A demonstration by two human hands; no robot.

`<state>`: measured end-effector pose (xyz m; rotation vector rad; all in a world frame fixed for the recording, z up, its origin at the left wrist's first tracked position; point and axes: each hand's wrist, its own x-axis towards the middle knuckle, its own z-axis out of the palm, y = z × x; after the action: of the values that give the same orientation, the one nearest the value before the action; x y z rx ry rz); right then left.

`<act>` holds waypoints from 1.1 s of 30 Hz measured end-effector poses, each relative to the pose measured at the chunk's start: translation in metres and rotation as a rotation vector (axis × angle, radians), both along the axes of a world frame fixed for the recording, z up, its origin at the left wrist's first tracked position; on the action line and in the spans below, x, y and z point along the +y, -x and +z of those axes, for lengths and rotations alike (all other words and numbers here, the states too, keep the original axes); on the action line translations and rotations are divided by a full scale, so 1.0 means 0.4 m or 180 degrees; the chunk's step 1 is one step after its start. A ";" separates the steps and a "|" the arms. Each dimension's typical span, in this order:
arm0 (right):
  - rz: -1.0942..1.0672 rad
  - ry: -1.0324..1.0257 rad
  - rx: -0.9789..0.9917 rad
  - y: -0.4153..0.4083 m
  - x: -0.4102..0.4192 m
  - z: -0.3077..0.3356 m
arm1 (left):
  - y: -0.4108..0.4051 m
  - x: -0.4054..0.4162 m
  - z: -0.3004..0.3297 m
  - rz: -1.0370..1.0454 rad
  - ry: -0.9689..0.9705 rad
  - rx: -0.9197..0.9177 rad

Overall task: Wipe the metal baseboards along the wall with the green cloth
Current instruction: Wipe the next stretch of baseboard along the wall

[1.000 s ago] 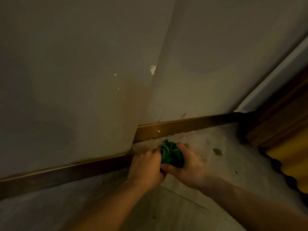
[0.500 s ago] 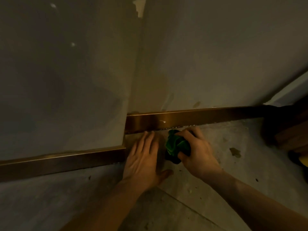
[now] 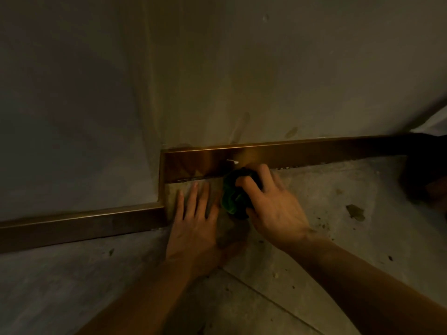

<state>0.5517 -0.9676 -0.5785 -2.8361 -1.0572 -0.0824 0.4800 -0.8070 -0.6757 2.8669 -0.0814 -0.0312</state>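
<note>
A bronze-coloured metal baseboard [image 3: 302,154] runs along the foot of the far wall, and a second length [image 3: 79,224] follows the nearer wall section at the left, past a jutting corner. My right hand [image 3: 271,204] grips the bunched green cloth [image 3: 233,197] on the floor, with the cloth's top against the lower edge of the far baseboard. My left hand [image 3: 196,218] lies flat on the concrete floor beside the cloth, fingers straight and spread, pointing at the baseboard. A small white mark [image 3: 232,161] shows on the baseboard just above the cloth.
The wall corner [image 3: 161,175] juts out just left of my left hand. The concrete floor [image 3: 338,226] is gritty, with a dark stain [image 3: 355,212] to the right. A dark object [image 3: 425,170] stands at the right edge against the baseboard's end.
My left hand let go of the cloth and flattened onto the floor. My right hand carried the cloth up against the far baseboard. The view tilted down and moved closer.
</note>
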 end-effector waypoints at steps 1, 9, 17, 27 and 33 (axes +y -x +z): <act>0.0083 0.0088 -0.0043 -0.005 0.010 0.000 | -0.001 0.000 -0.003 -0.0005 -0.0028 0.0025; 0.0378 0.0744 -0.0603 -0.070 0.126 0.000 | -0.008 -0.014 0.000 0.0071 -0.0138 -0.0068; 0.0176 0.1015 -0.0786 -0.090 0.143 -0.042 | -0.011 -0.009 0.000 0.0133 -0.0337 0.0017; -0.0466 0.0781 -0.0596 -0.119 0.054 -0.046 | -0.002 -0.005 -0.010 0.0107 -0.0126 -0.0121; -0.0830 0.0623 -0.0598 -0.141 -0.004 -0.035 | -0.003 -0.003 -0.016 0.0084 -0.0045 -0.0115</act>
<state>0.6082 -0.9691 -0.5924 -3.1833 -0.7548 -0.2880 0.4811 -0.8081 -0.6821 2.8827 -0.0507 0.0255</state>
